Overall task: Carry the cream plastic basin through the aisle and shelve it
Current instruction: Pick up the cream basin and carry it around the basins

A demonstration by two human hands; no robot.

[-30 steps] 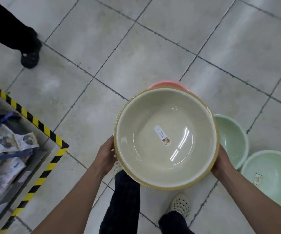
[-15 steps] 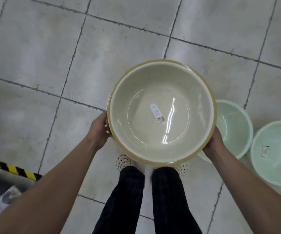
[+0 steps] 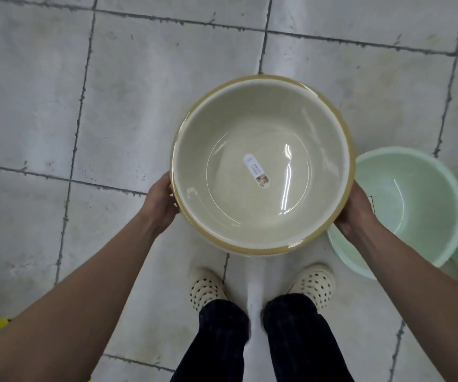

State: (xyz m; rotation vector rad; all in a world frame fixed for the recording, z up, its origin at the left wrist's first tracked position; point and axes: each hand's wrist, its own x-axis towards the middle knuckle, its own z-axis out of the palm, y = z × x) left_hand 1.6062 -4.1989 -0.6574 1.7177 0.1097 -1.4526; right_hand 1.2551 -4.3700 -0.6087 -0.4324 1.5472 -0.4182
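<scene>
Carry step judged in hand. Cream plastic basin [image 3: 262,166] held level above tiled floor [image 3: 112,92], rim clasped by left hand [image 3: 161,201] at 9 o'clock, right hand [image 3: 356,213] at 3; fingers curled beneath, hidden. Mint basin [image 3: 420,199] grounded at 3 o'clock. No shelf seen; walking on needed.

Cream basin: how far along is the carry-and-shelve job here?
Done: the cream basin is lifted, held level over the tiled floor. In hand: left hand and right hand grip opposite rim edges, beside a green basin on the floor. Left: shelving; no shelf is in view.
</scene>
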